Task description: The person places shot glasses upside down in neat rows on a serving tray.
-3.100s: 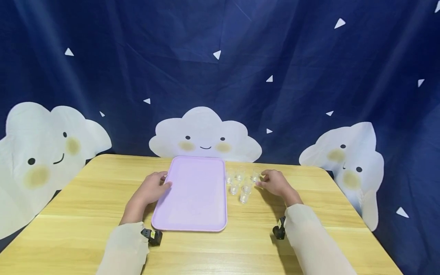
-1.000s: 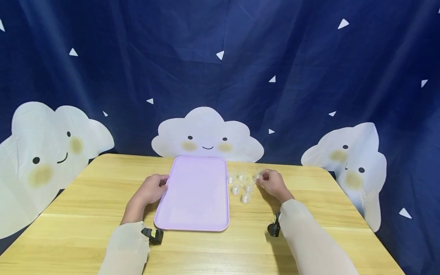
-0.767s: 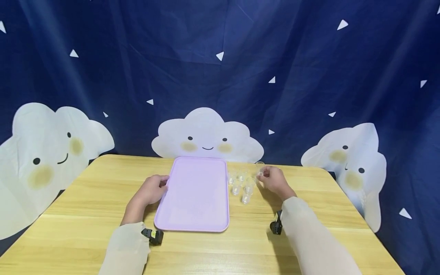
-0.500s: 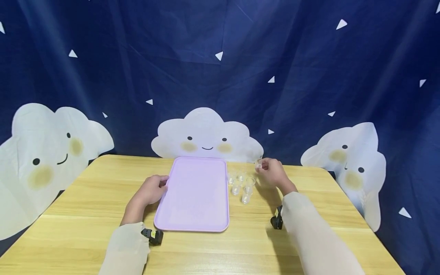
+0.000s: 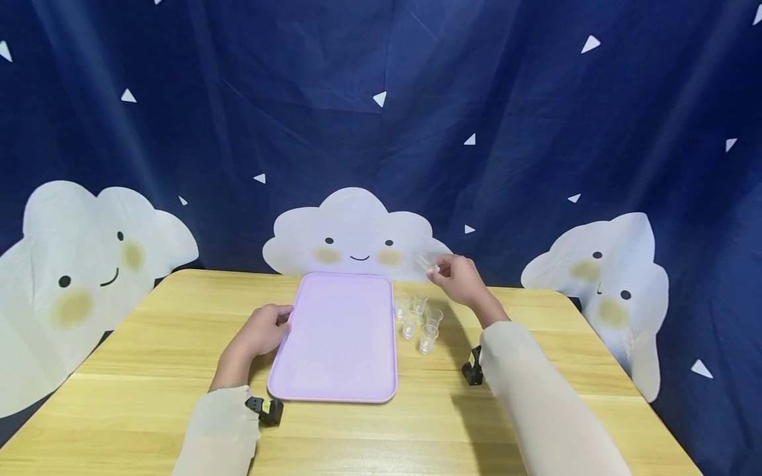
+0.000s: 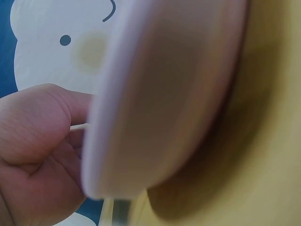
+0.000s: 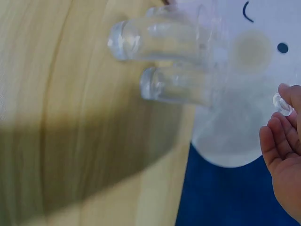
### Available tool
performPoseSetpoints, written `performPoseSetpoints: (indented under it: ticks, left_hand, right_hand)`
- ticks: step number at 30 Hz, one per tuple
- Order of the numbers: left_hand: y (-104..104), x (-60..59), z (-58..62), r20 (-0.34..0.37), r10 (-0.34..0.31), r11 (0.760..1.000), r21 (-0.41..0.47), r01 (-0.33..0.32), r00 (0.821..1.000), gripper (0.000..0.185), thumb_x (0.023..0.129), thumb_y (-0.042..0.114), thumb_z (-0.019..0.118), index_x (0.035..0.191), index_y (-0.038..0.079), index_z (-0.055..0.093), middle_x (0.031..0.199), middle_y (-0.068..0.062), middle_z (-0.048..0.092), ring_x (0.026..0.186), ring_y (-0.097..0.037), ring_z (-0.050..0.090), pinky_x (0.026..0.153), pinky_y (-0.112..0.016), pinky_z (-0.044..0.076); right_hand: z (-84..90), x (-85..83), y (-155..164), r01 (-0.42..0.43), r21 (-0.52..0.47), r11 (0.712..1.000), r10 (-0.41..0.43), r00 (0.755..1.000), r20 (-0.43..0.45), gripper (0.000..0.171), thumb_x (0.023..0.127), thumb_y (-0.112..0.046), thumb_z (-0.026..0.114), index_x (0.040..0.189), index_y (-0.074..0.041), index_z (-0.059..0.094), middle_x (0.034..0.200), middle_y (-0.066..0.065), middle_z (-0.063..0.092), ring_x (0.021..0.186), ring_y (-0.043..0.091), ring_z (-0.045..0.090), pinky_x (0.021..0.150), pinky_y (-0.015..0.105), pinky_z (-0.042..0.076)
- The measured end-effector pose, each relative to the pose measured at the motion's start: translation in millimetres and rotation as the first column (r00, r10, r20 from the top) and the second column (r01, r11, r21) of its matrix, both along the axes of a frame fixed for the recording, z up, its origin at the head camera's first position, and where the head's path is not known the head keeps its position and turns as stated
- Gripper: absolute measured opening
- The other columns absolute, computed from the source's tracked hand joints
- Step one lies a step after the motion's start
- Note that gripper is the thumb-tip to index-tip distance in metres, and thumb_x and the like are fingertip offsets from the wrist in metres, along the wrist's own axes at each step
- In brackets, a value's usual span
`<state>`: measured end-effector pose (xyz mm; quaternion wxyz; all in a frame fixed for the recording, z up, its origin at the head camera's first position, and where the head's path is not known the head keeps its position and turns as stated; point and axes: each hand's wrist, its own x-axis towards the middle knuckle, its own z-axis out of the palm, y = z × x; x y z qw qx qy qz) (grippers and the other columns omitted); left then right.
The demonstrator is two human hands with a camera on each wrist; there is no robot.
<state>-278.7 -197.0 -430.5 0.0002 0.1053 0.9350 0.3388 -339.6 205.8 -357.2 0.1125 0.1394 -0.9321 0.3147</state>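
Observation:
My left hand [image 5: 266,328] holds the left rim of a lilac rectangular tray [image 5: 333,344] lying flat on the table. In the left wrist view the tray's side hides the fingertips. My right hand [image 5: 461,279], raised at the table's far side, pinches a small clear shot glass [image 5: 427,263] near its base, the glass tilted with its mouth to the left. Only the glass's base [image 7: 282,104] shows clearly in the right wrist view. Several like shot glasses [image 5: 428,339] stand upright in a group right of the tray, below the raised hand.
The wooden table [image 5: 333,439] has its far edge against a dark blue curtain [image 5: 309,132] printed with white clouds and triangles. A small black camera sits on each wrist. The tray's right rim is close beside the nearest shot glasses.
My right hand has taken hold of the rightmost shot glass, lifted it off the table, moved it left and tilted it. My left hand stays at the tray's rim; its thumb has drawn back slightly.

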Motion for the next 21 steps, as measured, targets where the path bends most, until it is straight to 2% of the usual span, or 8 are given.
performPoseSetpoints:
  ticks: [7,13,16,21]
  left_hand:
    - [0,-0.5,-1.0,0.012,0.008,1.0,0.008,-0.008,1.0,0.044,0.096,0.0,0.054,0.138,-0.013,0.056,0.119,-0.026,0.069,0.105,-0.034,0.065,0.097,-0.054,0.052]
    - [0,-1.3,-1.6,0.011,0.003,1.0,0.001,-0.003,1.0,0.044,0.096,0.0,0.054,0.138,-0.012,0.056,0.12,-0.027,0.068,0.106,-0.035,0.064,0.099,-0.055,0.051]
    - [-1,-0.8,-1.7,0.014,0.009,1.0,0.002,-0.009,1.0,0.044,0.096,0.0,0.055,0.138,-0.013,0.055,0.12,-0.027,0.068,0.105,-0.034,0.063,0.099,-0.054,0.051]
    - [0,0.3,-1.0,-0.009,-0.003,1.0,-0.002,0.003,1.0,0.043,0.096,0.0,0.054,0.137,-0.012,0.057,0.12,-0.027,0.068,0.109,-0.037,0.064,0.099,-0.056,0.05]
  right_hand:
    - [9.9,0.4,-21,-0.063,-0.016,0.998,0.062,0.997,-0.037,0.02,0.093,-0.012,0.072,0.106,0.003,0.071,0.094,0.014,0.073,0.087,0.026,0.07,0.082,0.041,0.059]
    - [15.7,1.4,-39,-0.107,-0.012,0.994,0.106,0.994,-0.033,0.013,0.094,-0.013,0.072,0.101,-0.001,0.071,0.088,0.01,0.072,0.078,0.02,0.067,0.072,0.035,0.058]
    - [17.6,2.0,-49,-0.13,-0.025,0.991,0.13,0.991,-0.021,0.015,0.095,-0.013,0.071,0.103,0.0,0.071,0.086,0.01,0.072,0.078,0.021,0.067,0.069,0.033,0.057]
    - [18.4,2.0,-66,-0.159,-0.041,0.986,0.159,0.987,-0.009,0.02,0.095,-0.014,0.071,0.109,0.001,0.071,0.092,0.011,0.074,0.086,0.023,0.071,0.077,0.033,0.059]
